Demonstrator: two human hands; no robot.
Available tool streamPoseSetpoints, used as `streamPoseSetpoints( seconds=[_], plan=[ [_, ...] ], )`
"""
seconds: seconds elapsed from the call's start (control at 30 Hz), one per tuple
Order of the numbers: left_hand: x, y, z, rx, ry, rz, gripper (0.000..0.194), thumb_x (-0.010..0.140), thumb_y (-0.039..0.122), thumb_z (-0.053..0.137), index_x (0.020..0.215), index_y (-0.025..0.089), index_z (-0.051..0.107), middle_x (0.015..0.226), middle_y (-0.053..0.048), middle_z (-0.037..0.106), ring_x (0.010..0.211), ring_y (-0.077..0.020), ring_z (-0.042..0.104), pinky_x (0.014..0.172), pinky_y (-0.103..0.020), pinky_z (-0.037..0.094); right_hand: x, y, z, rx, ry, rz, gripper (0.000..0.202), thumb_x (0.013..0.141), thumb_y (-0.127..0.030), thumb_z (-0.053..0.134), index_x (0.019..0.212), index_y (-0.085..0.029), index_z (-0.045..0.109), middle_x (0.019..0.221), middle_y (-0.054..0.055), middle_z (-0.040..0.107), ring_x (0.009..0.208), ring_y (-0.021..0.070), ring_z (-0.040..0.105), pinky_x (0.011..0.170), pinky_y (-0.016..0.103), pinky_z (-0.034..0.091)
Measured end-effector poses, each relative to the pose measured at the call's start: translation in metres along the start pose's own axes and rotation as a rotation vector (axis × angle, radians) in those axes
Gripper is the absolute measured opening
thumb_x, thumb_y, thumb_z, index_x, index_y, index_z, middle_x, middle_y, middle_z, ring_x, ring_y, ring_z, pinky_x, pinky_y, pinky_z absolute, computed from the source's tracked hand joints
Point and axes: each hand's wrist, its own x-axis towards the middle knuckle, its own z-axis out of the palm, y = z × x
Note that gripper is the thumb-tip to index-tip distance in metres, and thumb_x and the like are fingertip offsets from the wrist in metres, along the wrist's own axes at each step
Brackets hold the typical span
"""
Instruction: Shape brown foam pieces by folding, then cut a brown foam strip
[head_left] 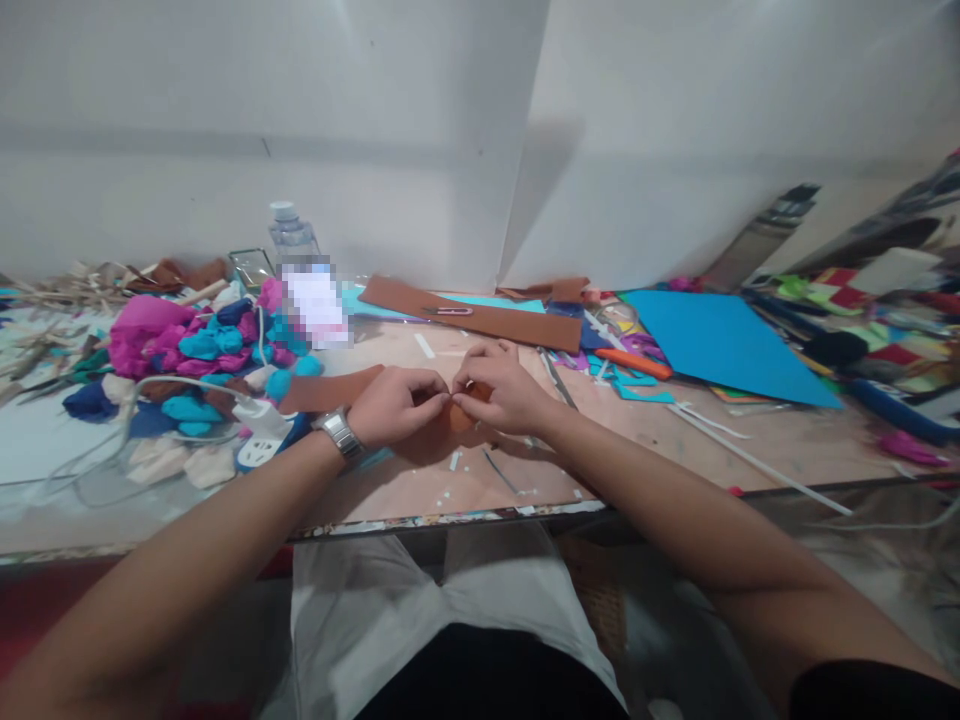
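Over the middle of the table, my left hand (396, 405) and my right hand (504, 392) meet fingertip to fingertip. Both are closed in a pinch on a small brown piece of sheet material (462, 416), mostly covered by the fingers; whether it is leather or paper I cannot tell. Partly behind my left wrist lies another brown strip (330, 389). Beyond the hands rests a long brown strip (517, 328), with a small pink-handled cutter (454, 311) on top of it.
Crumpled coloured bundles (217, 340), a white power strip (262, 445) with cable, a bottle (292, 235) and a blurred phone (313, 305) stand left. A blue sheet (727, 345), an orange-handled tool (636, 363) and a white stick (765, 462) lie right. A wall (375, 150) rises behind.
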Motion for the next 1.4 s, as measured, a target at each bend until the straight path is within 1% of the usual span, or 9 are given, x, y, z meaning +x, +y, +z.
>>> streamPoseSetpoints(
  seconds=[0.23, 0.37, 0.47, 0.6, 0.77, 1.0, 1.13, 1.27, 1.4],
  plan=[
    [0.0003, 0.0004, 0.0040, 0.033, -0.007, 0.064, 0.022, 0.097, 0.032, 0.058, 0.089, 0.018, 0.073, 0.079, 0.001, 0.072, 0.067, -0.0117, 0.058, 0.066, -0.024, 0.040, 0.0016, -0.0029, -0.0003, 0.036, -0.120, 0.047, 0.015, 0.092, -0.021, 0.054, 0.080, -0.019, 0.062, 0.089, 0.006, 0.068, 0.110, 0.0255, 0.054, 0.100, 0.047, 0.027],
    [0.0008, -0.0004, 0.0049, 0.029, -0.024, 0.041, 0.023, 0.097, 0.035, 0.058, 0.089, 0.019, 0.073, 0.081, 0.000, 0.074, 0.070, -0.0131, 0.062, 0.068, -0.025, 0.042, 0.0026, -0.0029, 0.0012, 0.031, -0.190, 0.066, 0.023, 0.097, -0.023, 0.048, 0.077, -0.019, 0.059, 0.091, 0.007, 0.068, 0.111, 0.0262, 0.052, 0.101, 0.048, 0.026],
    [0.0008, -0.0033, 0.0047, 0.053, -0.019, 0.016, 0.024, 0.097, 0.036, 0.059, 0.091, 0.020, 0.075, 0.081, 0.000, 0.075, 0.070, -0.0133, 0.063, 0.068, -0.025, 0.042, 0.0023, -0.0011, 0.0028, 0.019, -0.208, 0.098, 0.023, 0.099, -0.026, 0.049, 0.081, -0.019, 0.061, 0.094, 0.008, 0.068, 0.111, 0.0265, 0.052, 0.101, 0.047, 0.028],
    [0.0010, -0.0067, 0.0040, 0.083, -0.018, -0.017, 0.023, 0.097, 0.035, 0.059, 0.091, 0.021, 0.076, 0.080, 0.000, 0.075, 0.068, -0.0129, 0.061, 0.067, -0.026, 0.041, 0.0017, 0.0020, 0.0043, 0.008, -0.200, 0.113, 0.021, 0.099, -0.026, 0.049, 0.088, -0.019, 0.066, 0.099, 0.008, 0.069, 0.112, 0.0267, 0.052, 0.101, 0.047, 0.027],
    [0.0012, -0.0058, 0.0030, 0.092, -0.017, -0.025, 0.023, 0.097, 0.035, 0.059, 0.090, 0.021, 0.076, 0.078, 0.001, 0.075, 0.066, -0.0122, 0.060, 0.065, -0.026, 0.039, 0.0014, 0.0022, 0.0038, -0.026, -0.146, 0.083, 0.019, 0.096, -0.029, 0.055, 0.088, -0.019, 0.068, 0.095, 0.008, 0.070, 0.110, 0.0262, 0.054, 0.099, 0.045, 0.027],
    [0.0011, -0.0036, 0.0027, 0.012, -0.052, -0.010, 0.028, 0.097, 0.038, 0.057, 0.086, 0.019, 0.074, 0.076, 0.000, 0.072, 0.068, -0.0129, 0.060, 0.064, -0.026, 0.040, 0.0008, 0.0013, 0.0037, -0.012, -0.133, 0.070, 0.015, 0.092, -0.024, 0.055, 0.081, -0.018, 0.064, 0.088, 0.006, 0.069, 0.106, 0.0248, 0.055, 0.097, 0.044, 0.028],
    [0.0004, -0.0048, 0.0009, -0.037, -0.073, 0.009, 0.027, 0.097, 0.037, 0.057, 0.086, 0.018, 0.073, 0.078, -0.001, 0.073, 0.069, -0.0129, 0.061, 0.066, -0.025, 0.042, 0.0001, 0.0038, 0.0037, 0.010, -0.112, 0.081, 0.011, 0.090, -0.023, 0.056, 0.084, -0.019, 0.064, 0.091, 0.006, 0.070, 0.106, 0.0249, 0.055, 0.097, 0.043, 0.029],
    [0.0002, -0.0054, -0.0006, -0.035, -0.070, -0.015, 0.027, 0.096, 0.035, 0.056, 0.084, 0.018, 0.073, 0.076, -0.001, 0.072, 0.068, -0.0132, 0.060, 0.064, -0.025, 0.042, 0.0001, 0.0033, 0.0011, 0.011, -0.114, 0.065, 0.012, 0.091, -0.026, 0.057, 0.089, -0.020, 0.067, 0.092, 0.006, 0.071, 0.105, 0.0245, 0.056, 0.097, 0.043, 0.028],
    [0.0009, -0.0054, -0.0012, -0.077, -0.093, -0.016, 0.028, 0.096, 0.036, 0.056, 0.084, 0.017, 0.072, 0.076, -0.001, 0.070, 0.069, -0.0134, 0.059, 0.065, -0.025, 0.043, 0.0010, 0.0009, -0.0008, -0.008, -0.122, 0.023, 0.015, 0.094, -0.028, 0.056, 0.086, -0.020, 0.067, 0.089, 0.005, 0.071, 0.102, 0.0238, 0.057, 0.099, 0.045, 0.026]
  ],
)
